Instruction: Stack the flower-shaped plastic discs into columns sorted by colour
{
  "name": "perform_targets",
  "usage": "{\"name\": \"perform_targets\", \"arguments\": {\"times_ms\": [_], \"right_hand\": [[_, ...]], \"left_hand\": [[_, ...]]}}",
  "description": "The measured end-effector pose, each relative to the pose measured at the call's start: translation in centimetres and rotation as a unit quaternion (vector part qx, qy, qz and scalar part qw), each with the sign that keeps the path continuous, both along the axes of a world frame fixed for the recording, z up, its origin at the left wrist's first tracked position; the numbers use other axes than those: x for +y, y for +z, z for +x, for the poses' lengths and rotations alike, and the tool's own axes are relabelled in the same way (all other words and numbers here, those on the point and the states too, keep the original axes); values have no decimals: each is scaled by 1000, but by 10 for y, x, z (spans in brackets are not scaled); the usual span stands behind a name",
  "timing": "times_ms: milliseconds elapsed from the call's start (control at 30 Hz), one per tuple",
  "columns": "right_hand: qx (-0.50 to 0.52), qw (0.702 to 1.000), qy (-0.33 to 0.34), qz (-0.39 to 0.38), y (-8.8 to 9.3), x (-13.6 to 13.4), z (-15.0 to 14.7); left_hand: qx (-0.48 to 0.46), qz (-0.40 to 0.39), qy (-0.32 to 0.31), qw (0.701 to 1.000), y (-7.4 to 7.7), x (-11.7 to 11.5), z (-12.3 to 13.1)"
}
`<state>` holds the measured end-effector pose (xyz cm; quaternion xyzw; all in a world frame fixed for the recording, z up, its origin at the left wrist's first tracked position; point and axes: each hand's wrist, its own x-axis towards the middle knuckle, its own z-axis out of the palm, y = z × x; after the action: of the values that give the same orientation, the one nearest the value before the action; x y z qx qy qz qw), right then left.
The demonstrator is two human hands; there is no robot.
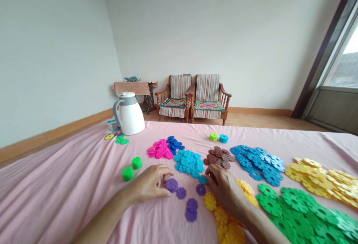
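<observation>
My left hand (151,183) rests on the cloth with thumb and index finger apart. At its fingertips stands a small stack of purple snowflake discs (171,185); whether the fingers touch it I cannot tell. My right hand (222,184) is closed, fingertips down; what they hold, if anything, is hidden. Beside those fingertips lie a light blue disc (203,179) and a purple disc (200,189). Another single purple disc (181,193) and an overlapping purple group (191,209) lie between the hands. Orange-yellow discs (222,216) spread under my right wrist.
On the pink cloth (156,221) lie piles of pink (160,149), dark blue (175,144), light blue (189,162), brown (219,157), blue (258,163), yellow (321,177) and green discs (304,214). Green stacks (128,174) stand left, a lime stack (213,136) behind. A white jug (130,115) stands back left.
</observation>
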<state>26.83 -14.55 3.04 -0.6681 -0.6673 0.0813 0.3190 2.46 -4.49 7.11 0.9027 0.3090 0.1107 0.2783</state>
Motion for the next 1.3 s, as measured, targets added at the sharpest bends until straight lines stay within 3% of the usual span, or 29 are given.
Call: {"name": "perform_targets", "arguments": {"times_ms": [467,767,1300], "right_hand": [[-11,1000,-1,5,-3,1,1],[-11,1000,-1,8,-4,2,1],[-11,1000,7,14,-5,1,1]], "left_hand": [[-25,-43,7,999,-4,1,5],[-16,18,-18,1000,-1,-3,4],[-16,70,-59,996,-13,-7,16]]}}
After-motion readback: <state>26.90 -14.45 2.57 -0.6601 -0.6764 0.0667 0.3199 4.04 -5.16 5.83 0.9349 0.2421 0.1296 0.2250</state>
